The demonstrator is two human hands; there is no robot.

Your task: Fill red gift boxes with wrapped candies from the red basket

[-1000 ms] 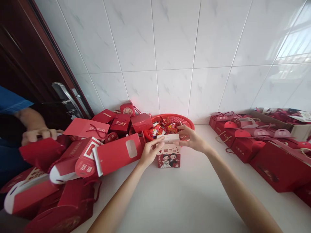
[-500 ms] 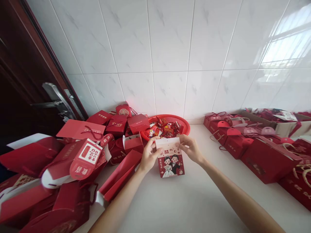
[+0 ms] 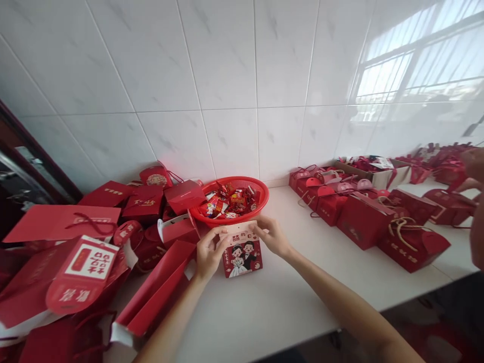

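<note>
A small red gift box (image 3: 243,257) with a cartoon bride and groom on its front stands on the white tabletop. Its pale top flap is pinched at both upper corners. My left hand (image 3: 212,250) grips the left corner, thumb in front and fingers behind. At the right corner, my right hand (image 3: 271,234) is closed on the same flap. Directly behind the box sits a red plastic basket (image 3: 260,202) of wrapped candies (image 3: 233,200). Whatever is inside the box is hidden from this side.
Red boxes (image 3: 147,204) pile up on the left, among them a long open box (image 3: 157,290). Rows of closed red boxes (image 3: 365,219) line the right, with a cardboard carton (image 3: 391,176) behind. Another person's hand (image 3: 474,166) shows at the right edge. A tiled wall (image 3: 230,141) backs the table.
The view has turned to the right, bringing the other person and the table's front edge into sight. Both my hands keep hold of the box's flap.
</note>
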